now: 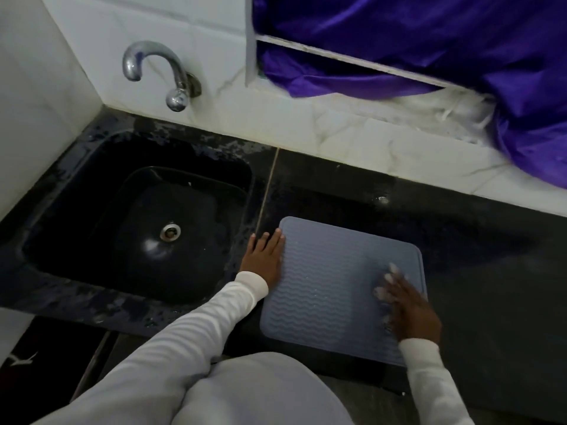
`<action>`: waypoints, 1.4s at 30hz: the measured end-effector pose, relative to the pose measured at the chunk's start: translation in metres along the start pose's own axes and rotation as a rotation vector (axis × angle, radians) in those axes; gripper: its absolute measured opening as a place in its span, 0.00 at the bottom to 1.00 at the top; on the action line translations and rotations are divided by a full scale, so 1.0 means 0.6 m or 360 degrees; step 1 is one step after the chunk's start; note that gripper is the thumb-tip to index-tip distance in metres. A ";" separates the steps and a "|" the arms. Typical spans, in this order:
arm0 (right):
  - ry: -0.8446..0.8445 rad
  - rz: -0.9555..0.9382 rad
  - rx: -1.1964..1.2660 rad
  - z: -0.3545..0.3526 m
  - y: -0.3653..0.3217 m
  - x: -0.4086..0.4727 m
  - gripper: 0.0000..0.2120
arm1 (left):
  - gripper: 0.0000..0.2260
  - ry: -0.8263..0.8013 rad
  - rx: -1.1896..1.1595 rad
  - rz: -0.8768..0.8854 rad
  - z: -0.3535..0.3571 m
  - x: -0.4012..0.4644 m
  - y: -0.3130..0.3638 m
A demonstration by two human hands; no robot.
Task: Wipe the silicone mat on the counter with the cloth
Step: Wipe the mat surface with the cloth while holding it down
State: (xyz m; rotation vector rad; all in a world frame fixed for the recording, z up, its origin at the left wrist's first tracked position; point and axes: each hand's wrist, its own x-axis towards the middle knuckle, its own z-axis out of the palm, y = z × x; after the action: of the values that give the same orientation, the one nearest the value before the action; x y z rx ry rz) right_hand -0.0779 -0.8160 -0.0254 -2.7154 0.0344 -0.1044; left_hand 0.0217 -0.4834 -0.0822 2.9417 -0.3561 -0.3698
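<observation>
A grey-blue silicone mat point(325, 289) with a wavy ribbed surface lies on the black counter point(478, 271), right of the sink. My left hand point(264, 259) lies flat with fingers spread, pressing the mat's left edge; it holds nothing. My right hand point(411, 308) rests on the right part of the mat and is blurred by motion. Under its fingers is a pale grey-blue cloth point(382, 282), close in colour to the mat and mostly hidden by the hand. The wavy ribs are covered where the cloth lies.
A black sink point(92, 240) with a metal drain point(169, 231) is sunk into the counter on the left, below a chrome tap point(153, 65). White tiled wall runs behind. Purple fabric point(429, 47) hangs over the ledge at the back right.
</observation>
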 end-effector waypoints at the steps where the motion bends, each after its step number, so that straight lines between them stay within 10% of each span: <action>1: 0.0000 -0.0147 0.0050 0.016 -0.030 0.010 0.29 | 0.36 -0.0003 -0.0023 -0.0011 0.000 0.001 0.000; 9: -0.0521 -0.0352 0.0139 0.163 -0.278 0.048 0.40 | 0.32 -0.0037 0.0097 0.0018 0.013 -0.004 -0.002; 42: -0.0087 0.0657 0.0022 -0.015 0.120 -0.076 0.25 | 0.28 0.0151 -0.0079 -0.0135 0.026 -0.001 0.023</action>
State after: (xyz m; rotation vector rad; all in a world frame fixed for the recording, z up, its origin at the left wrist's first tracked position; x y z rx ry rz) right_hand -0.1246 -0.8834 -0.0497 -2.6340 0.5707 0.0911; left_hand 0.0138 -0.4984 -0.0945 2.9193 -0.2070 -0.2445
